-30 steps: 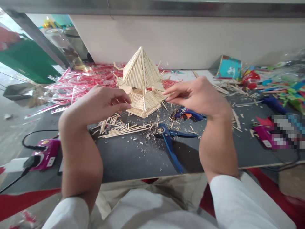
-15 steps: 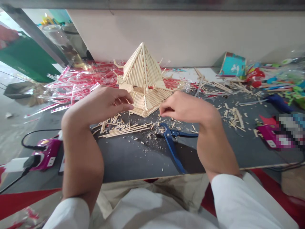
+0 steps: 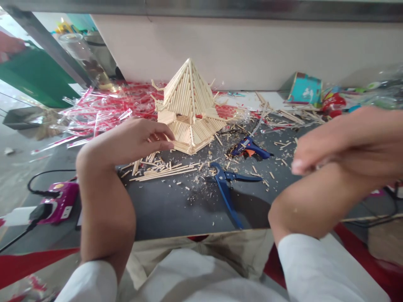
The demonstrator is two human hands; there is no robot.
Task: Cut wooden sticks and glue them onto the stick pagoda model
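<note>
A model built of pale wooden sticks [image 3: 189, 98], with a pointed roof over a flared lower tier, stands on the dark tabletop. My left hand [image 3: 147, 136] is at its front left edge, thumb and fingers a little apart; whether the fingertips touch it I cannot tell. My right hand [image 3: 333, 142] is raised at the right, away from the model. It is blurred, with fingers curled in, and anything inside them is hidden. A blue glue gun [image 3: 250, 147] lies right of the model. Nearer me are blue-handled cutters [image 3: 225, 184] with jaws apart.
Loose sticks [image 3: 166, 172] and cut bits lie before the model. Red and clear plastic wrappers [image 3: 103, 107] heap up behind left. A purple power strip [image 3: 59, 201] with plugs and cables sits at the left edge. A teal box [image 3: 304, 89] stands at the back right.
My right hand has moved from the model's front right edge out to the right and up, uncovering the glue gun. My left hand has barely moved.
</note>
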